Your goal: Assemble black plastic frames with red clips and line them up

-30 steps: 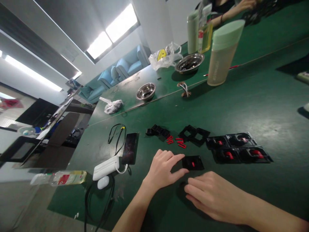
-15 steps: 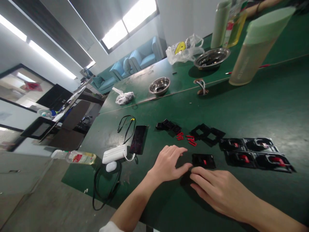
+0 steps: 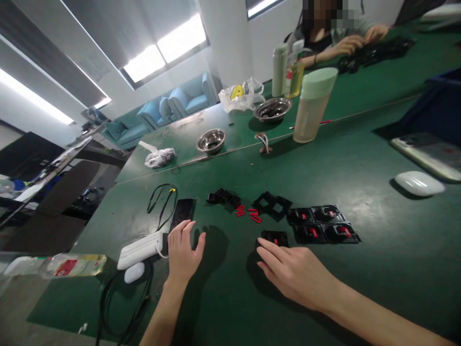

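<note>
My right hand (image 3: 296, 274) hovers at the near edge of a single black square part (image 3: 268, 235) with a red piece on it. Its fingers are stretched and slightly curled, with nothing seen in them. Further left, my left hand (image 3: 184, 252) is spread, empty, in front of a black phone (image 3: 183, 211) and beside a white power bank (image 3: 139, 250). Right of the single part lies a block of several black parts with red pieces (image 3: 326, 233). Beyond my hands are loose red pieces (image 3: 255, 216), small black pieces (image 3: 224, 196) and black open frames (image 3: 272, 203).
Behind stand metal bowls (image 3: 201, 145), a green-lidded bottle (image 3: 310, 117) and a plastic bag (image 3: 248, 98). A white mouse (image 3: 419, 182) and a blue bin (image 3: 435, 105) are on the right. A drink bottle (image 3: 77, 265) lies at left. Across the table a person's hands (image 3: 347, 45) are near dark parts.
My left hand has moved left, away from my right hand and the single black part, toward the phone. The view has swung right, bringing in the other person, mouse and blue bin.
</note>
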